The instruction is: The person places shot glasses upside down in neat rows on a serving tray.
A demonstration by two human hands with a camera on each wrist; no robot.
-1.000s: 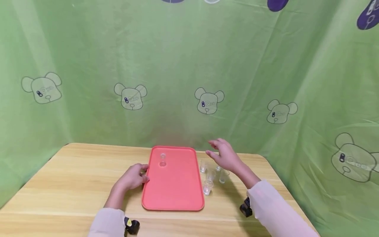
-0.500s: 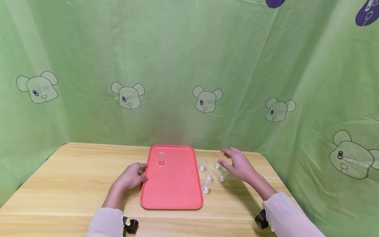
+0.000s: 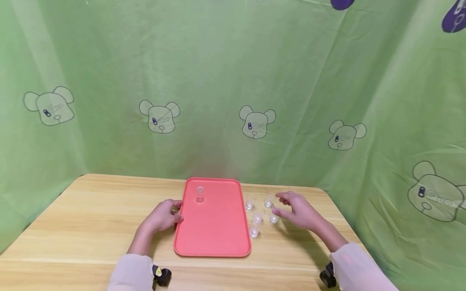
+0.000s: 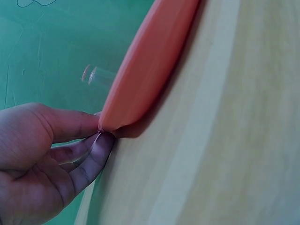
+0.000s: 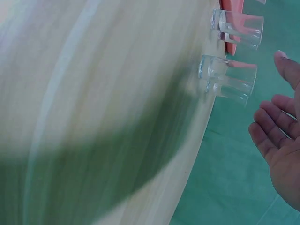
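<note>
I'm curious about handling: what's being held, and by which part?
The left hand pinches the red tray by its left rim; the right hand holds nothing.

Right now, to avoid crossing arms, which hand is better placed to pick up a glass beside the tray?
Likely the right hand: it hovers beside the clear glasses, holding nothing. The left hand pinches the opposite edge of the red tray and would probably need to reach across.

Tray (image 3: 214, 230) (one glass (image 3: 200, 199) at its far left) on table (image 3: 91, 226), glasses (image 3: 254, 231) right of tray, curtain (image 3: 204, 81) behind
</note>
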